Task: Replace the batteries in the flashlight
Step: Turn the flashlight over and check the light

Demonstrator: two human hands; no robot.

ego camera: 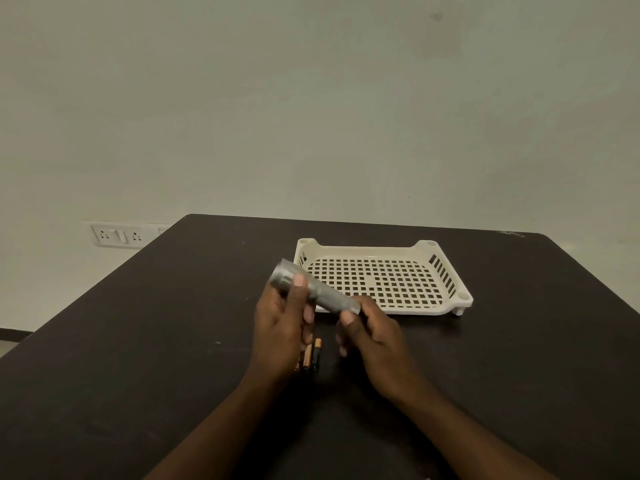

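Two hands meet over the dark worktop (145, 341), both on the flashlight (320, 292), which is held clear of the surface approx. mid-frame. Nearest, just below the hands, a few batteries (311, 355) lie side by side on the worktop (copper and black; exact count unclear, the left hand hides some).

Left hand (282, 327): fingers clamped round the wider head end, thumb laid across the barrel. Right hand (372, 341): fingers pinched on the tail end at about 4 o'clock from the head. The flashlight tilts, head up toward 10 o'clock, tail down toward 4.

Handling, judged by looks: a rigid metal tube, prob. light to moderate in weight, not fragile. The silver-grey barrel looks knurled, so it should grip well; the smoother head is likelier to slip. Best hold is one hand on the barrel, the other on the tail cap, twisting against each other. Can't tell whether the cap is loose, or whether cells are inside.

Looks: a short cylinder w/ a slightly flared head, dull silver, somewhat blurred.

Farther out, at 1 o'clock from the hands, a cream perforated tray (450, 308) sits on the worktop. Beyond, at 10 o'clock, a wall socket plate (119, 234).
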